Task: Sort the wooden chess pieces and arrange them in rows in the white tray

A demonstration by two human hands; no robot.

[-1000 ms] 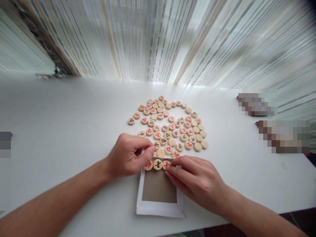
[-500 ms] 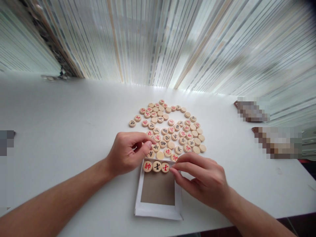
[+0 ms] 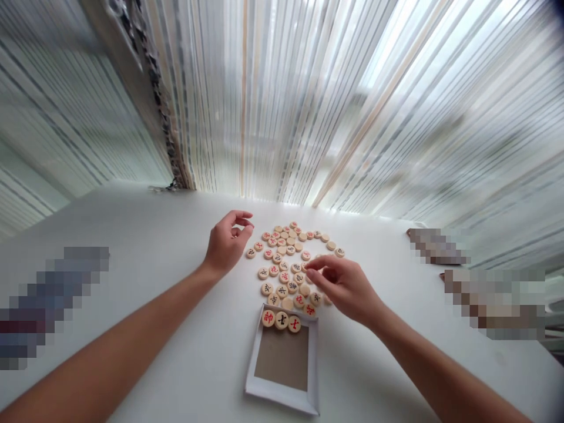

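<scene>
- Left hand (image 3: pixel 227 241): fingers loosely curled, thumb apart, grasping nothing visible; beside the loose pieces (image 3: pixel 288 304).
- Right hand (image 3: pixel 346 285): above the loose pieces, thumb and forefinger bent together; cannot tell whether they grip one.
- Box (image 3: pixel 282 396): on the table (image 3: pixel 176 364), three pieces (image 3: pixel 281 320) in a row along its far edge.

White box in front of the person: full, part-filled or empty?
Part-filled: three round pieces sit in a row along the far end of the white box; nearer the person, its brown floor shows bare.
</scene>
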